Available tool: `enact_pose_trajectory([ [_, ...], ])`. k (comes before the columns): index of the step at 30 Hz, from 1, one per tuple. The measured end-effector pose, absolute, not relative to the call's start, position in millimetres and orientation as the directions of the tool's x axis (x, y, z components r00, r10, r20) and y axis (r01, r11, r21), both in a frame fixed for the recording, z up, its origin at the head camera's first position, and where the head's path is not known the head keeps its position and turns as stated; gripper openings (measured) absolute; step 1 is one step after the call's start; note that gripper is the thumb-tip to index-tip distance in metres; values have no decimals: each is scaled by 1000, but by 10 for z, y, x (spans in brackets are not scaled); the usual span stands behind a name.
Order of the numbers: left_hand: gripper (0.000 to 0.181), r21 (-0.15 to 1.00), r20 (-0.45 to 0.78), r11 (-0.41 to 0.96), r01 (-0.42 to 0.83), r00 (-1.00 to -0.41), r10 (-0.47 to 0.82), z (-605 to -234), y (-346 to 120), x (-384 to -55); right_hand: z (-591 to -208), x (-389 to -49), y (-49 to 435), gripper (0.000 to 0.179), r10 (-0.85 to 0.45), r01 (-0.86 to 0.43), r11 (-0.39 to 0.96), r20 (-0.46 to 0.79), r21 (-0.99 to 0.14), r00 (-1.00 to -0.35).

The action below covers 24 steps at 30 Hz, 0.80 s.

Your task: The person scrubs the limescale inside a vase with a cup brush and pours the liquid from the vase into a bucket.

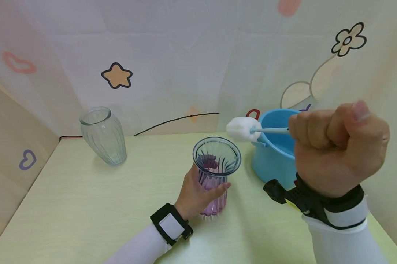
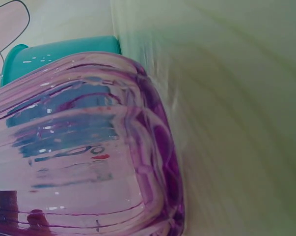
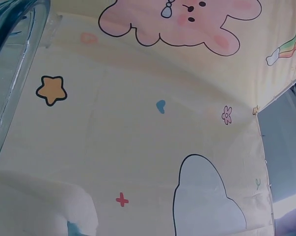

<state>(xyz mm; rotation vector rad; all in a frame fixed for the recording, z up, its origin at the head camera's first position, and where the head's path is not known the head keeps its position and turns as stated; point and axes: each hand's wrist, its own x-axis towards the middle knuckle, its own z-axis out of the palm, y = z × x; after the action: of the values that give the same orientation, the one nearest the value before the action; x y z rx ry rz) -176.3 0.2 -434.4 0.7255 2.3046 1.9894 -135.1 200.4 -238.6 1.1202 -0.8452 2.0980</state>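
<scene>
Vase [image 1: 213, 176] stood just below the centre of the head view, and we saw the left hand [image 1: 196, 192] curled round it. At the right, the right hand [image 1: 340, 146] gripped a sponge [image 1: 242, 128] by its stick [image 1: 273, 130], partly covering the bucket [image 1: 272, 161]. A second vase [image 1: 107, 139] stood at the left.

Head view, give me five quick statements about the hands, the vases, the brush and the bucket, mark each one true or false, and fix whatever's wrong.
1. The left hand holds the purple vase. True.
2. The right hand is empty. False: it grips the handle of the white-headed brush.
3. The blue bucket stands to the right of the purple vase. True.
4. The clear vase lies on its side. False: it stands upright.
5. The white-headed brush is inside the purple vase. False: it is outside.
</scene>
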Motion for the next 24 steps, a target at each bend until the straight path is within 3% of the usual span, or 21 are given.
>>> enact_pose_trajectory([
  [6,88,945,266,87,314,-898,349,-4348,-1,-1767,-2404,-1304,2070,47,140,-675,-700,882,-233,-450],
  [13,88,945,271,77,317,-895,354,-4345,-1,-1764,-2447,-1173,2084,45,107,-652,-738,924,-174,-368],
  [17,86,941,288,65,332,-887,360,-4343,0,-1772,-2369,-1051,1854,43,71,-547,-828,943,-126,-326],
  [21,85,937,299,65,345,-882,364,-4354,-3,-1780,-2455,-1071,1881,42,30,-539,-827,946,-157,-322],
  [24,84,932,311,61,356,-876,368,-4360,-6,-1780,-2802,-1258,2219,41,-32,-612,-755,946,-235,-324],
])
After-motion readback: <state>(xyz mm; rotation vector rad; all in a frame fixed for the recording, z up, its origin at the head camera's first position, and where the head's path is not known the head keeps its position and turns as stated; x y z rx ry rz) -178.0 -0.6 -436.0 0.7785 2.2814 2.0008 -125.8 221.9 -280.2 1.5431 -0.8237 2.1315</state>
